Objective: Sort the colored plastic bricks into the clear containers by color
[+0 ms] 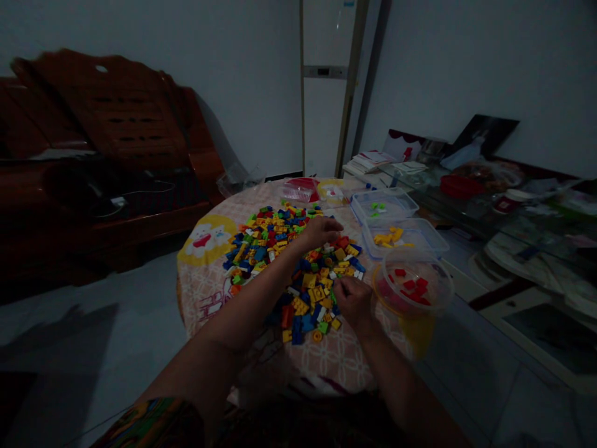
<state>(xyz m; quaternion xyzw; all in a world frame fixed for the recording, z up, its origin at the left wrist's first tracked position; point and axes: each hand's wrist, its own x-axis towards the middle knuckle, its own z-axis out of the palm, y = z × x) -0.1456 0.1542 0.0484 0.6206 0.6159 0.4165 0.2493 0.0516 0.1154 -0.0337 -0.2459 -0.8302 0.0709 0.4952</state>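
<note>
A large heap of toy building bricks point(275, 233) in yellow, blue, red, green and white is spread over the round table. My left hand point(321, 231) reaches across the heap, above its far right part. Its fingers point right, loosely stretched, and I make out nothing held in them. At the heap's near right edge is my right hand point(353, 300), its fingers curled closed beside yellow and green bricks. Whatever those fingers may hold is hidden. A round clear tub point(441, 283) with several red bricks stands just right of it.
Behind the tub, a clear box point(431, 239) holds yellow bricks, and another box point(403, 202) holds a few green ones. Clear plastic trays point(298, 190) lie at the table's far edge. A cluttered glass-topped cabinet point(420, 180) stands right; a wooden sofa point(125, 124) stands left.
</note>
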